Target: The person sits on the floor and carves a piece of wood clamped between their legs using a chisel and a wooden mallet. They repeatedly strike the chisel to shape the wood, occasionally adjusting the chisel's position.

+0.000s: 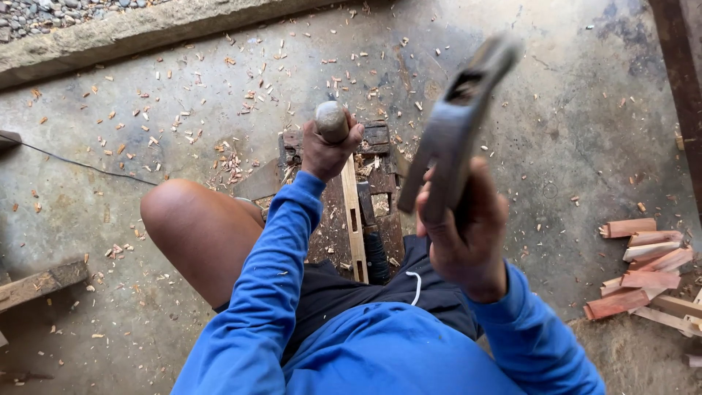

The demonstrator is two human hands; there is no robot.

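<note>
My left hand (327,150) grips the rounded wooden handle of a chisel (332,119), held upright over a pale wooden strip (355,219) that has a small slot cut in it. The strip lies on a dark, worn wooden block (380,192) between my knees. My right hand (468,230) is raised close to the camera and holds a grey metal hammer (453,124), blurred, its head up and to the right of the chisel. Blue sleeves cover both arms. My bare left knee (194,219) is beside the block.
Wood chips are scattered over the concrete floor (146,146). A pile of reddish split wood pieces (647,274) lies at the right. A plank end (40,284) sits at the left, and a thin cable (80,164) crosses the floor. A concrete curb (146,29) runs along the top.
</note>
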